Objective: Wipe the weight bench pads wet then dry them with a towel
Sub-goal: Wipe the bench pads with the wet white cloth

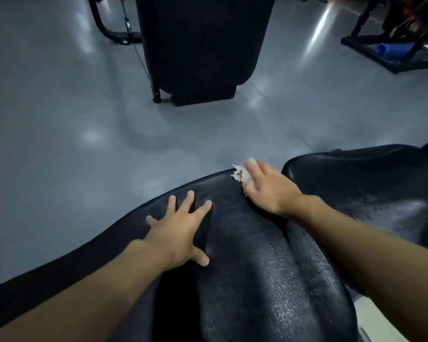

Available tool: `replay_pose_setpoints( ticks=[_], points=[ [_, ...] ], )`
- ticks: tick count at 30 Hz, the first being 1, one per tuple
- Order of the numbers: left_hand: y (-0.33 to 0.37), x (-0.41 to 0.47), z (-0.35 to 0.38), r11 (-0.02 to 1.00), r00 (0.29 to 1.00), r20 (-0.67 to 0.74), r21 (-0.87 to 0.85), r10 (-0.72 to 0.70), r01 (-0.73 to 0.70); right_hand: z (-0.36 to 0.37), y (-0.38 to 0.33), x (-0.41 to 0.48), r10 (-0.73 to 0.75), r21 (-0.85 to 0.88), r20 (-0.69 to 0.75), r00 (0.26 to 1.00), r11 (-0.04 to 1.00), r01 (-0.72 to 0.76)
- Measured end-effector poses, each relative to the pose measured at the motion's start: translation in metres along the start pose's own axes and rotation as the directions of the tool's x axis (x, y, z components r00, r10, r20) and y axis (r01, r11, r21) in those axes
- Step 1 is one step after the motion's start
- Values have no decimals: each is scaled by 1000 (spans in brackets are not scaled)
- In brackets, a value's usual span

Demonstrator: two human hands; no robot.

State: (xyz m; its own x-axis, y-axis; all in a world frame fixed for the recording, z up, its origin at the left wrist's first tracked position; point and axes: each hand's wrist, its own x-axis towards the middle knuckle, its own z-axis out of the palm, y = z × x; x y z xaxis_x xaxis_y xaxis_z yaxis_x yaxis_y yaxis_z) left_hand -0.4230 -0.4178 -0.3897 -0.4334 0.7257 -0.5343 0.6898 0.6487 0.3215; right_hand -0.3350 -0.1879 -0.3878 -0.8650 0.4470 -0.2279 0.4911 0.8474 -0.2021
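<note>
Your right hand (pixel 267 186) presses the white towel (pixel 242 174) under its fingers at the pad (pixel 257 255) edge; left hand (pixel 181 230) lies flat, splayed.

The left hand (pixel 181 230) is lying flat on the near bench pad (pixel 257 267), with the right hand (pixel 267 186) pressing a cloth (pixel 240 172) on that pad's far edge. A second pad (pixel 356 193) is sitting just to the right. Beyond them, a machine (pixel 200 45) is standing on the floor (pixel 59 119), a rack (pixel 393 53) lying far right.
</note>
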Motion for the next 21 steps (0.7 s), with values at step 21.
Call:
replay_pose_setpoints(
  ticks=[21],
  points=[
    [-39, -28, 14, 993, 975, -207, -97, -80, 61, 16, -63, 38, -215, -239, 36, 976, 946, 217]
  ],
)
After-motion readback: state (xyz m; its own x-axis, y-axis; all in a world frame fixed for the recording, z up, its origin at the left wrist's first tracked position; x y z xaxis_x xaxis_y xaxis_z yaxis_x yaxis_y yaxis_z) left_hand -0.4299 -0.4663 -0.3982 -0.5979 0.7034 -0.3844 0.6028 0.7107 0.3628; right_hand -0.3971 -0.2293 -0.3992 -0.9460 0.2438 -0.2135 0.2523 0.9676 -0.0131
